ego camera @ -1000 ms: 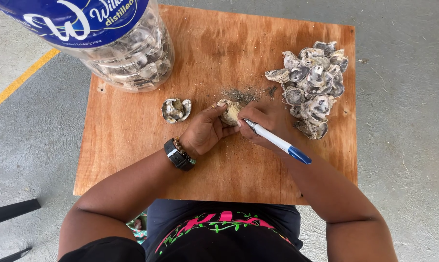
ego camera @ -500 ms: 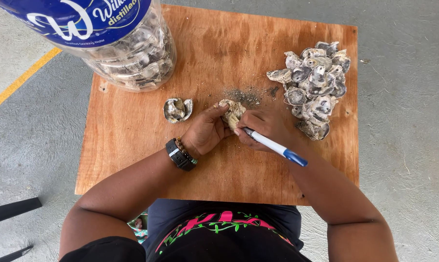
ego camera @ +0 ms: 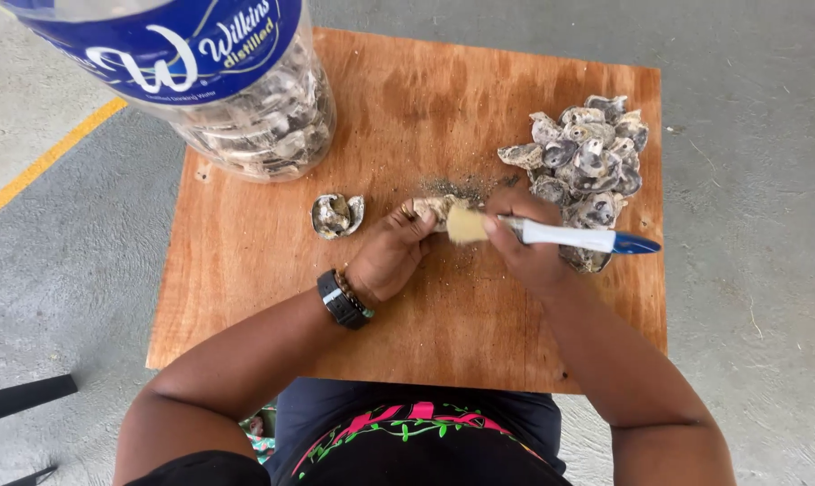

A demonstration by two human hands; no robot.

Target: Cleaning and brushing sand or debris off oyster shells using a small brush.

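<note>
Two hands meet over the middle of the brown plywood bench (ego camera: 245, 297). The left hand (ego camera: 389, 256) has its grip clamped on a pale rough oyster shell (ego camera: 433, 207), held just above the board. The right hand (ego camera: 529, 252) is closed around a white-and-blue handled brush (ego camera: 570, 237), its tan bristles touching that shell. Grey grit lies just beyond. One opened shell (ego camera: 337, 215) rests left of the hands; a heap of grey shells (ego camera: 588, 157) sits right; a clear plastic jar with a blue label (ego camera: 245, 108), shell-filled, stands at the far left corner.
</note>
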